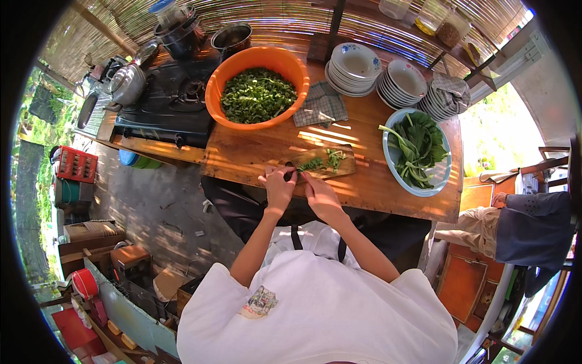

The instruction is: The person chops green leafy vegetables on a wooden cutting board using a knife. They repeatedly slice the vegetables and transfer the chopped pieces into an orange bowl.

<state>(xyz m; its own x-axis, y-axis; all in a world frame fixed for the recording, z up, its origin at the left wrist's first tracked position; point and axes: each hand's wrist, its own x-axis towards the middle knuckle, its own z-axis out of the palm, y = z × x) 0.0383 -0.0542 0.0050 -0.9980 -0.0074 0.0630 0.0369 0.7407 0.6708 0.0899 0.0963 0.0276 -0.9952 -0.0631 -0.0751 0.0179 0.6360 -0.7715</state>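
Observation:
My left hand (278, 184) is at the left end of a wooden cutting board (345, 166), its fingers pinched around a small dark object (289, 175), perhaps a knife handle; no blade can be made out. Close beside it, my right hand (321, 196) has its fingertips against the board's near edge, at the chopped greens; whether they pinch anything is hidden. Chopped green leaves (312, 164) lie mid-board, with cut pale stems (335, 158) to their right. An orange basin (212, 98) beyond the board holds many chopped greens (259, 95). Whole leafy greens (416, 143) fill a light-blue basket (448, 168) at right.
A checked cloth (320, 104) lies by the basin. Stacked bowls (353, 68) and plates (402, 84) line the table's back. At left are a black gas stove (159, 100) and a kettle (127, 86). Another person (527, 227) stands at far right.

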